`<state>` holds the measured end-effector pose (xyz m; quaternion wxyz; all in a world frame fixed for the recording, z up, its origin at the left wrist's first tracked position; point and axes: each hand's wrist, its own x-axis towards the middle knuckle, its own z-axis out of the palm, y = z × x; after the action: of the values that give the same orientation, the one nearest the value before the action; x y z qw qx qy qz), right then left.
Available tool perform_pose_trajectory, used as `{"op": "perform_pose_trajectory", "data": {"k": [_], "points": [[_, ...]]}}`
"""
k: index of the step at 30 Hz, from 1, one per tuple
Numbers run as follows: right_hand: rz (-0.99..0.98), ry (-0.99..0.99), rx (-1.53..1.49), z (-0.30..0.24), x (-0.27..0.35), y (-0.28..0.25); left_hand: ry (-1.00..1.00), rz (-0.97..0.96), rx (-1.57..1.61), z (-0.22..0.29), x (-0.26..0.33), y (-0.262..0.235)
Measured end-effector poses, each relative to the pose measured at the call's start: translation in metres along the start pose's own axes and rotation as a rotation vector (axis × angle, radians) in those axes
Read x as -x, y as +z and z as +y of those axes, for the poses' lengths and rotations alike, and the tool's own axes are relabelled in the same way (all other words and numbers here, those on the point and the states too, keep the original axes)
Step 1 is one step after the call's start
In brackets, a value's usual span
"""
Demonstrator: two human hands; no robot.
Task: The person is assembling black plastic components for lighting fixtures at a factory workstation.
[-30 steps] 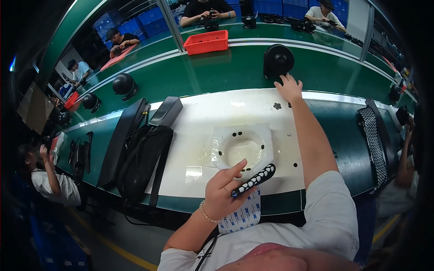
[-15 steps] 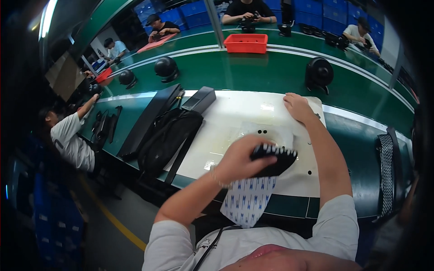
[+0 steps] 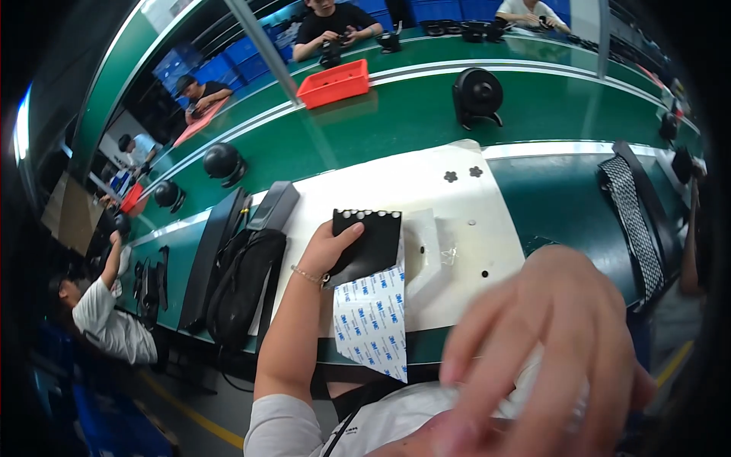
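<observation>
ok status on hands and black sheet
Left hand gripping black sheet, blue-printed sheet hanging below. Right hand blurred, close to camera. White tray partly hidden.

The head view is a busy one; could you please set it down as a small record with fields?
Left hand: holds a black sheet with white spots along its top edge
Below that sheet: white sheet with blue print
Right hand: close to the camera, blurred; cannot tell whether it holds anything
Work surface: white board bearing two dark flower-shaped pieces
Left of the board: black bag
Beyond the board: red bin, black round device on a stand
</observation>
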<state>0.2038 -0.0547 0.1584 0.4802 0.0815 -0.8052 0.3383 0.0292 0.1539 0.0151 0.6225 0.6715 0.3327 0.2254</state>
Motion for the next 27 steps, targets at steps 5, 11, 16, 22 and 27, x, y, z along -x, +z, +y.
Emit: {"op": "perform_pose_trajectory", "data": {"k": [5, 11, 16, 22, 27], "points": [[-0.084, -0.225, -0.050, -0.026, 0.009, 0.007, -0.008, -0.032, 0.031, 0.002, -0.003, 0.007], [-0.196, -0.479, -0.096, -0.048, 0.012, 0.018, 0.023, -0.062, 0.045, 0.000, -0.004, 0.000], [0.006, -0.421, 0.054, -0.051, 0.003, 0.030, 0.044, -0.092, 0.031, -0.002, -0.003, -0.003], [0.143, -0.343, 0.202, -0.037, 0.025, 0.027, 0.033, -0.011, 0.022, -0.012, -0.002, -0.012], [0.255, -0.250, 0.331, -0.063, 0.044, 0.040, 0.076, -0.067, -0.002, -0.007, -0.012, 0.001]]}}
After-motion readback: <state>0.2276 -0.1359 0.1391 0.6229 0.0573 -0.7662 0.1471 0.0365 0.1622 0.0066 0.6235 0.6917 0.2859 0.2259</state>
